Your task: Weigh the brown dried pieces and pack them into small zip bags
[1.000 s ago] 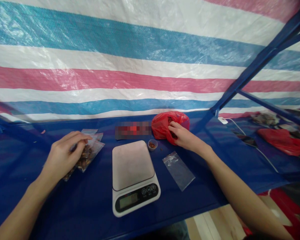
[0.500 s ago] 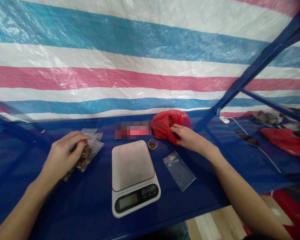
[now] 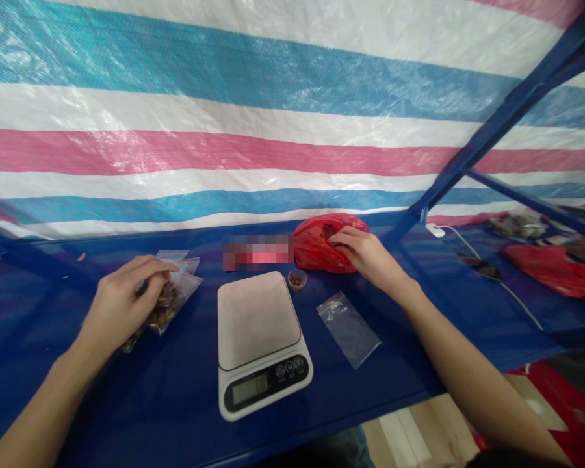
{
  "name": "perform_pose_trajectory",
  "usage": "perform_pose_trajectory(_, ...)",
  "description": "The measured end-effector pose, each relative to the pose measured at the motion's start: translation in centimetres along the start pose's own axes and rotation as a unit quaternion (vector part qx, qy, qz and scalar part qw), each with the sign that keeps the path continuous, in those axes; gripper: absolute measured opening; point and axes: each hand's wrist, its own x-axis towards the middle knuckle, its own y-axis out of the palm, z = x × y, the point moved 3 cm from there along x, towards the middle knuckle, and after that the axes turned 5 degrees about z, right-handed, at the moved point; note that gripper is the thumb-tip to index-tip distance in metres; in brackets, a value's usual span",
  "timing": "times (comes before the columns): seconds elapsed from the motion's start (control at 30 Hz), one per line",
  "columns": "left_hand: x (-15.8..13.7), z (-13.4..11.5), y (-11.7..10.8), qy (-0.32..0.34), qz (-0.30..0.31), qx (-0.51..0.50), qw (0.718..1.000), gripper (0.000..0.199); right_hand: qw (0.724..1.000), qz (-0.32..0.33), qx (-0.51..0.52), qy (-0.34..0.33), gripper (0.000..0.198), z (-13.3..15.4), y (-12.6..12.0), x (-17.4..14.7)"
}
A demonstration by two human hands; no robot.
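On the left, my left hand [image 3: 127,299] lies over several clear zip bags [image 3: 168,302] of brown pieces. Its fingers are curled with the tips together at the bags; what they grip is hidden. My right hand [image 3: 370,257] is at the mouth of a red plastic bag [image 3: 316,250] with dark reddish-brown contents. Its fingers and thumb are pinched, and anything between them is too small to make out. Between my hands stands a white kitchen scale [image 3: 258,325] with a bare platform and a lit display. A small clear cup [image 3: 297,280] holding brown bits sits behind it.
One flat, empty zip bag [image 3: 349,328] lies right of the scale. A blurred-out red item [image 3: 258,252] is behind it. Farther right are a white cable [image 3: 517,299], a dark phone-like object [image 3: 482,268] and another red bag [image 3: 550,266]. A blue frame bar [image 3: 497,117] slants overhead.
My right hand has risen slightly out of the red bag's opening, and its fingertips show more. My left hand stays on the zip bags. The view has shifted a little.
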Motion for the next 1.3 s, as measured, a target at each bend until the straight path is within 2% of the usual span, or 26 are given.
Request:
perform_pose_trajectory(0.1, 0.0, -0.1, 0.0, 0.008, -0.008, 0.004, 1.000, 0.027, 0.998, -0.057, 0.028, 0.003, 0.022, -0.1, -0.1, 0.3)
perform_pose_trajectory(0.23, 0.0, -0.1, 0.0, 0.009, -0.008, 0.009, 1.000, 0.027, 0.994, -0.095, 0.050, 0.014, 0.020, -0.9, 0.2, 0.4)
perform_pose_trajectory(0.37, 0.0, -0.2, 0.0, 0.008, -0.008, 0.015, 1.000, 0.029, 0.985, -0.151, 0.065, 0.056, 0.017, -1.4, -0.6, 0.6)
perform_pose_trajectory(0.43, 0.1, -0.3, 0.0, 0.006, -0.009, 0.012, 1.000, 0.029, 0.975, -0.181, 0.101, 0.086, 0.013, -0.9, -1.3, 0.9)
perform_pose_trajectory(0.5, 0.1, -0.4, 0.0, 0.003, -0.007, 0.009, 1.000, 0.030, 0.958, -0.191, 0.187, 0.103, 0.012, 0.3, -1.5, 1.4)
perform_pose_trajectory(0.63, 0.2, -0.4, -0.1, 0.005, -0.006, 0.010, 1.000, 0.030, 0.899, -0.124, 0.412, 0.077, 0.019, 4.0, 0.5, 2.4)
perform_pose_trajectory(0.73, 0.2, -0.3, -0.2, 0.010, -0.012, 0.009, 1.000, 0.030, 0.861, -0.057, 0.498, 0.083, 0.018, 6.4, 3.2, 2.4)
perform_pose_trajectory(0.83, 0.1, -0.4, -0.3, 0.012, -0.016, 0.007, 1.000, 0.030, 0.830, -0.020, 0.543, 0.121, 0.021, 7.2, 5.4, 2.0)
perform_pose_trajectory(1.0, 0.1, -0.3, -0.2, 0.003, -0.016, 0.004, 1.000, 0.029, 0.825, -0.029, 0.544, 0.150, 0.027, 6.6, 6.6, 1.6)
perform_pose_trajectory(1.3, 0.0, -0.4, -0.4, -0.009, -0.003, -0.006, 1.000, 0.028, 0.842, -0.049, 0.520, 0.138, 0.024, 6.1, 6.4, 1.6)
